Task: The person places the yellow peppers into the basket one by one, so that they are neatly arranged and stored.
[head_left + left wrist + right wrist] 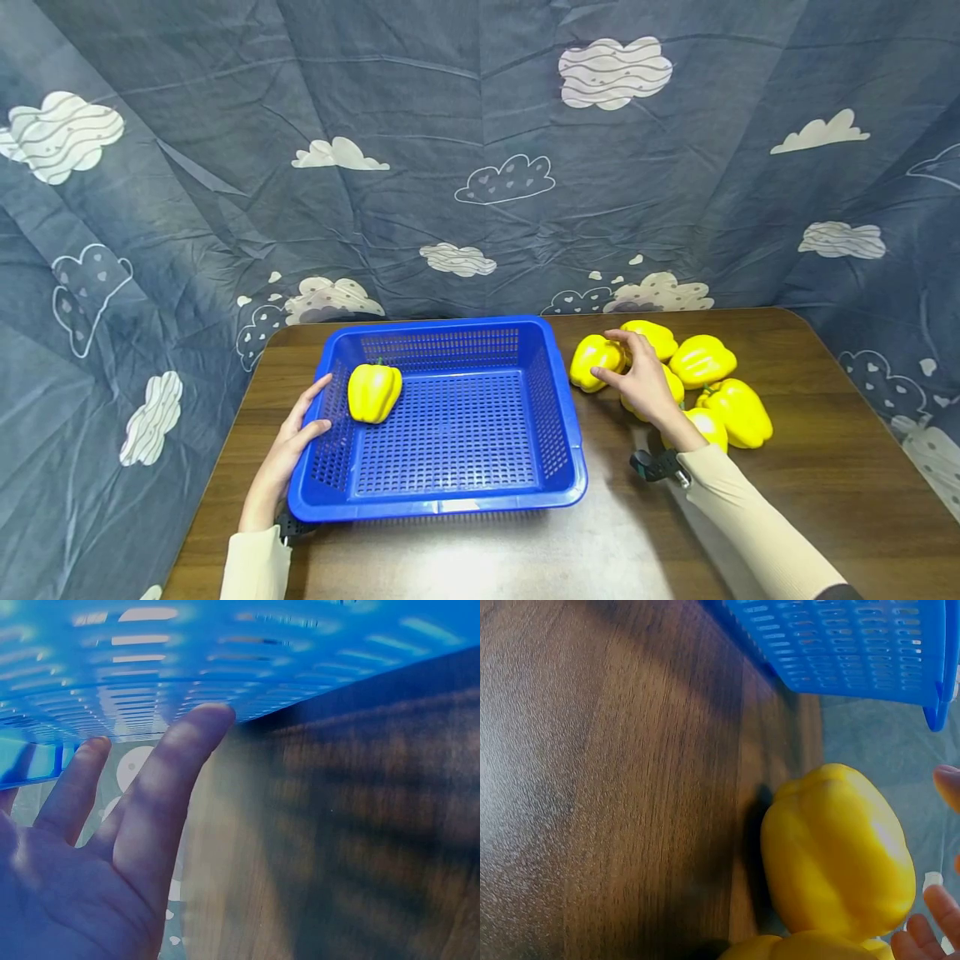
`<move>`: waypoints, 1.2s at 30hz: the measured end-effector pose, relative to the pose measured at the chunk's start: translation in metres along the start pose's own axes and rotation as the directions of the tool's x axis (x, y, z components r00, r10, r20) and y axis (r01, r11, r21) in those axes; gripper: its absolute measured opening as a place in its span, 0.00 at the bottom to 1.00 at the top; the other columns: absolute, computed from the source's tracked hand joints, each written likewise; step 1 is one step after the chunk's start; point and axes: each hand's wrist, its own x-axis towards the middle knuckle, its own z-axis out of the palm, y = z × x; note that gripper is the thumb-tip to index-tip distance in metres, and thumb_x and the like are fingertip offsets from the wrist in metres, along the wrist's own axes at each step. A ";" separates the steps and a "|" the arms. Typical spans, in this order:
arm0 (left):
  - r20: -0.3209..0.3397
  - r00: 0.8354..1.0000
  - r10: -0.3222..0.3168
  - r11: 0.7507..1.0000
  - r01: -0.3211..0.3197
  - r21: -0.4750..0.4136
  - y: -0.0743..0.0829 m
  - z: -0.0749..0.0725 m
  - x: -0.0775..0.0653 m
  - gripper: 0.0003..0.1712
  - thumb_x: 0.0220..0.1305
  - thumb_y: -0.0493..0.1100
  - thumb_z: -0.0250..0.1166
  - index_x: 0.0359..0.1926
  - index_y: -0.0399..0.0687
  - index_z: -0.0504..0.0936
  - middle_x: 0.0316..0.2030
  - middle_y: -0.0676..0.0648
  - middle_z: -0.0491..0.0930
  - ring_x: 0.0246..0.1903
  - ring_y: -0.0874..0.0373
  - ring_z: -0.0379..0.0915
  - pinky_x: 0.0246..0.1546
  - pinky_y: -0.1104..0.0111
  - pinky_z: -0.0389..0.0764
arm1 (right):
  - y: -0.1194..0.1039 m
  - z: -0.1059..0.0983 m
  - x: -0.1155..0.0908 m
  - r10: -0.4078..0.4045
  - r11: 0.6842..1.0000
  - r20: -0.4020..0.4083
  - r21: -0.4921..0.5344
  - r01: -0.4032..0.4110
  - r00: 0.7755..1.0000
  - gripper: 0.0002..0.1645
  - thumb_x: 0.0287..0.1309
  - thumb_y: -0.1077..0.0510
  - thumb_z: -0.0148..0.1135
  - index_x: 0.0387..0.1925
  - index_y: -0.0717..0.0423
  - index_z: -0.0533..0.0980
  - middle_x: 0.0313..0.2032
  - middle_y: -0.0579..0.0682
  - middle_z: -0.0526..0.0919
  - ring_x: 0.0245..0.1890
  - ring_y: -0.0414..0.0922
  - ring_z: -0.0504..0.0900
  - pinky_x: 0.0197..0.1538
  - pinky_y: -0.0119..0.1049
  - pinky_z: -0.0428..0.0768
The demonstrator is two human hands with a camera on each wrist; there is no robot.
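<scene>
One yellow bell pepper with a short green stem [373,393] is inside the blue rectangular plastic basket with slotted walls [438,507], near its left wall. Your left hand [283,450] is at the left side of this basket, its fingers quite straight and spread, with the tips at the wall and rim. Your right hand [643,379] is over the table, the thumb and forefinger held wide apart around the top of the nearest yellow pepper [587,367], which lies just to the right of the basket. You are not gripping this pepper; whether a fingertip touches it, I cannot tell. Five more yellow peppers [738,414] lie close together beside and under your right hand, which partly hides them. All of this is on a brown wooden table [840,475], and behind it hangs a grey-blue cloth with white clouds [420,108].
</scene>
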 end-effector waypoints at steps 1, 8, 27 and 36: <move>-0.001 1.000 0.001 1.000 -0.001 -0.006 0.000 0.000 0.000 0.34 0.70 0.33 0.45 0.74 0.52 0.50 0.71 0.36 0.45 0.58 0.54 0.62 0.48 0.66 0.75 | 0.000 0.000 0.000 0.003 1.000 0.000 -0.002 -0.003 1.000 0.37 0.49 0.62 0.71 0.59 0.67 0.67 0.54 0.66 0.67 0.57 0.62 0.64 0.60 0.57 0.60; -0.006 1.000 0.009 1.000 -0.009 -0.018 -0.001 0.000 0.001 0.35 0.69 0.32 0.46 0.74 0.52 0.50 0.70 0.36 0.46 0.56 0.57 0.65 0.47 0.65 0.75 | 0.002 0.002 -0.001 0.006 0.999 0.017 -0.045 -0.006 1.000 0.40 0.48 0.60 0.72 0.60 0.70 0.65 0.55 0.71 0.66 0.56 0.64 0.64 0.59 0.57 0.60; -0.012 1.000 -0.014 1.000 0.014 -0.002 0.001 0.001 0.000 0.35 0.70 0.33 0.45 0.74 0.53 0.49 0.71 0.37 0.44 0.59 0.49 0.59 0.48 0.65 0.74 | 0.006 0.011 0.003 -0.057 0.989 0.103 -0.131 0.070 0.993 0.49 0.37 0.65 0.78 0.61 0.72 0.62 0.57 0.71 0.64 0.59 0.65 0.60 0.62 0.60 0.58; -0.015 1.000 -0.015 1.000 0.015 0.002 0.000 0.001 0.000 0.34 0.70 0.34 0.46 0.74 0.53 0.50 0.71 0.37 0.46 0.58 0.53 0.62 0.48 0.65 0.74 | 0.010 0.015 0.002 -0.129 0.977 0.107 -0.158 0.144 0.986 0.49 0.35 0.67 0.78 0.60 0.73 0.61 0.55 0.71 0.65 0.57 0.65 0.62 0.61 0.58 0.59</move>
